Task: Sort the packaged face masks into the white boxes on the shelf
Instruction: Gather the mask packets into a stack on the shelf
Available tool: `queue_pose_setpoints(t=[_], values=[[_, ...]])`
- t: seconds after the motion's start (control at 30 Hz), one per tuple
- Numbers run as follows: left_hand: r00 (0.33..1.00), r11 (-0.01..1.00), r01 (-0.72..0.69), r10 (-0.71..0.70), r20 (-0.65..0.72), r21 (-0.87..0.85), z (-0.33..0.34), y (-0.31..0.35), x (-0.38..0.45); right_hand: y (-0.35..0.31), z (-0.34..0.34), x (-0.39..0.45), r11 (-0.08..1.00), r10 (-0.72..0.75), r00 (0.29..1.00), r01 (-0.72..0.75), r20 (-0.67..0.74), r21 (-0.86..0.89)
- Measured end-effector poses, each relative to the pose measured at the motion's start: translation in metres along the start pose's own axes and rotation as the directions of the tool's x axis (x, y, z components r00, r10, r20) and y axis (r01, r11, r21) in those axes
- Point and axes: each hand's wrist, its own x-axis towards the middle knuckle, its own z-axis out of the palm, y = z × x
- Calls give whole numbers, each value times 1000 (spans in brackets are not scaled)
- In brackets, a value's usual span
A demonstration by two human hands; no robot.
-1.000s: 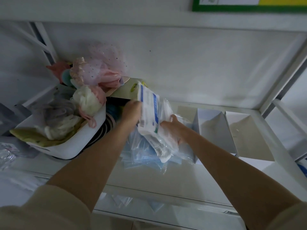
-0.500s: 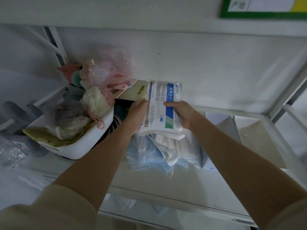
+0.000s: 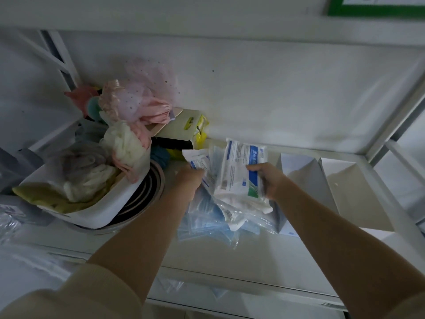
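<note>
Holding mask packets — right hand one, left hand another

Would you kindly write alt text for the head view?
The right hand holds a white mask packet above a pile of packets on a shelf; the left hand grips another beside two open white boxes.

white-blue mask pack: tilted, lifted over pile | blue mask pile: on shelf | white boxes: open, right
</note>
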Motion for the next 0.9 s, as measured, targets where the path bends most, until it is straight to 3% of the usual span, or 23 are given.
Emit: queue_pose_setpoints(t=[0.1, 0.2, 0.27, 0.3, 0.37, 0.43, 0.5, 0.57, 0.67, 0.73, 0.8, 0.83, 0.9], values=[[958, 989, -145, 137, -251, -15, -11, 20, -4, 6, -4, 1, 1000, 16, 1000, -16, -6, -11], [786, 954, -295, 271, -556, 47, -37, 49, -6, 4, -6, 1, 1000, 9, 1000, -9, -4, 16], [677, 922, -361, 363, -640, 140, -56, 62, -5, 0, -4, 2, 999, -17, 1000, 18, -16, 32], [664, 916, -376, 373, -648, 142, -62, 65, -4, -2, -1, 1, 999, -40, 999, 41, -27, 26], [720, 908, -416, 356, -596, 40, -66, 69, -4, -7, 7, 1, 993, -114, 992, 114, -61, 5], [838, 892, -430, 337, -430, -139, -60, 70, -7, -12, 20, -1, 985, -169, 983, 171, -77, 18], [911, 905, -382, 334, -240, -189, -48, 68, -14, -18, 35, -5, 979, -182, 983, 177, 34, 102], [941, 928, -326, 300, -156, -181, -37, 66, -21, -28, 47, -11, 975, -197, 950, 165, 241, 147], [972, 930, -219, 235, 17, -295, -22, 67, -26, -35, 60, -16, 964, -250, 896, 267, 367, 4], [971, 895, -117, 195, 139, -431, -20, 71, -23, -35, 62, -16, 948, -274, 930, 304, 245, -94], [986, 863, -9, 93, 141, -504, -23, 64, -14, -34, 53, -12, 957, -280, 955, 285, 94, -48], [990, 884, 22, 45, 132, -467, -24, 51, -7, -33, 47, -11, 965, -263, 964, 263, 46, 16], [995, 973, 68, -49, 92, -219, -23, 26, 0, -34, 29, -5, 967, -221, 975, 222, -24, 125]])
